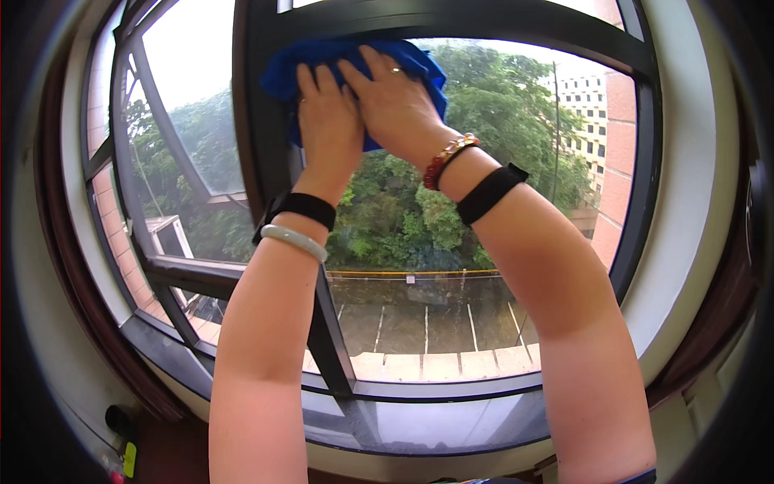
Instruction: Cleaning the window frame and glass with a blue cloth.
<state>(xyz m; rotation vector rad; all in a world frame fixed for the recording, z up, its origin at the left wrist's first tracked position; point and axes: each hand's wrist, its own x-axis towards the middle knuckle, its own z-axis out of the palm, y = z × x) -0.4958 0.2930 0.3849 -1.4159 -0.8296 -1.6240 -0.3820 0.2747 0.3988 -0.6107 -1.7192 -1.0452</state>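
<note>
A bunched blue cloth point(278, 74) lies against the upper left corner of the glass, overlapping the dark window frame point(451, 24). Both hands hold it there, pressing side by side. My left hand point(330, 121) has its fingers over the cloth's left part. To its right, my right hand point(395, 105) leans inward with its fingers bent over the cloth's middle and the thumb side close to the left hand. The palms and the cloth's underside are hidden. On the left wrist are a black strap and a pale bangle point(294, 242); the right wrist carries a red bead bracelet point(448, 161) and a black strap.
On the left, a hinged window sash point(181, 145) is tilted outward. A dark, shiny sill point(451, 423) runs below the panes. Dark curtains point(68, 242) hang on the left side. Trees point(484, 105), a parking area and a pale building point(582, 105) show outside.
</note>
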